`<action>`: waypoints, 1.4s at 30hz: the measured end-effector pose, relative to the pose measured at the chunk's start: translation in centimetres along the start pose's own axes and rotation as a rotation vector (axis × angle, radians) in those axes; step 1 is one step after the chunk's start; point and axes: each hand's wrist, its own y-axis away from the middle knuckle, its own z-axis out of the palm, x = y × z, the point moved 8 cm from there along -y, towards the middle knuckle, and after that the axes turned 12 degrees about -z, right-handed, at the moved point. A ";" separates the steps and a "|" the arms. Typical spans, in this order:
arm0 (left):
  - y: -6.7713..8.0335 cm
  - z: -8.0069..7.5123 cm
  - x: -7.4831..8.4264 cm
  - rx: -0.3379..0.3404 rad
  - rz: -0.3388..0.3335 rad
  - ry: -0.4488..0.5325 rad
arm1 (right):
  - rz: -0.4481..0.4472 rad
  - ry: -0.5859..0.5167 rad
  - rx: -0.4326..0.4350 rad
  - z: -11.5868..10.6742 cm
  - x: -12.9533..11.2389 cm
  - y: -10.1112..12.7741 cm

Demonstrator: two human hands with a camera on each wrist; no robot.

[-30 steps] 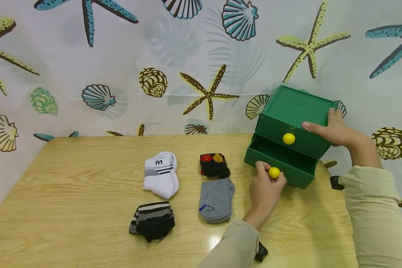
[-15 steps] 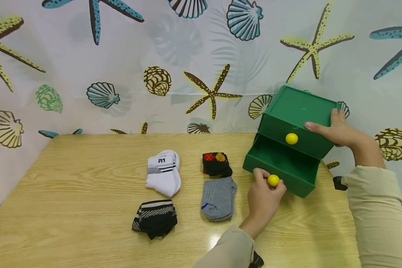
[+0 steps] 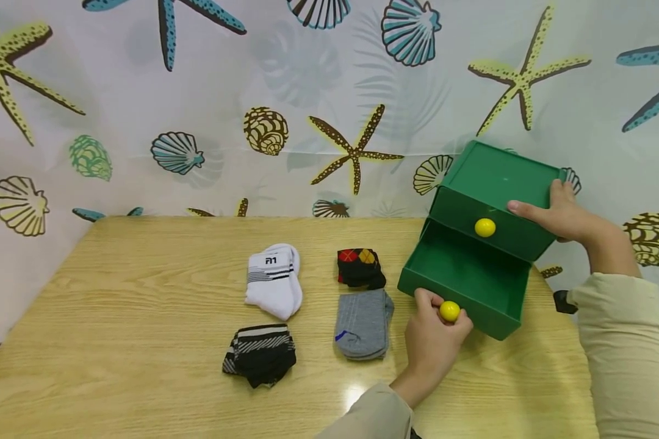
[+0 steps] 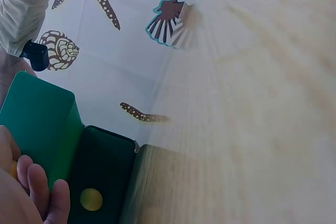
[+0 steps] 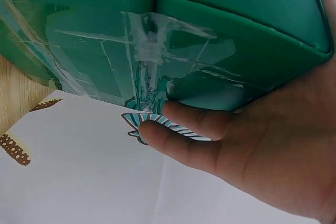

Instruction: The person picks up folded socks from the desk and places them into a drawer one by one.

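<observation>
Lower drawer [image 3: 467,283] now pulled further out of green box [image 3: 496,177] than a second ago; inside looks bare. Left hand [image 3: 434,338] pinching yellow knob [image 3: 450,311]. Right hand [image 3: 560,213] wrapped round box's far side, bracing it. Four folded socks [image 3: 362,323] untouched on surface [image 3: 143,341], just left of drawer. Opening looks nearly done.

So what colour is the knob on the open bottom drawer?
Yellow; the knob shows best in the head view, pinched by the left hand.
</observation>
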 end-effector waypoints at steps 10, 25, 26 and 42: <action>0.4 -0.7 -0.4 -0.003 -0.010 0.019 | -0.017 -0.003 0.005 0.1 0.1 -0.2; 0.3 -6.6 3.3 -0.047 0.153 0.171 | -0.019 -0.008 0.011 -0.5 0.7 0.3; -0.2 -7.8 3.9 -0.025 0.183 0.215 | -0.019 -0.009 0.011 -0.5 0.6 0.3; -8.6 -27.8 5.7 -0.211 0.076 0.103 | -0.037 -0.019 0.014 0.1 -0.1 0.1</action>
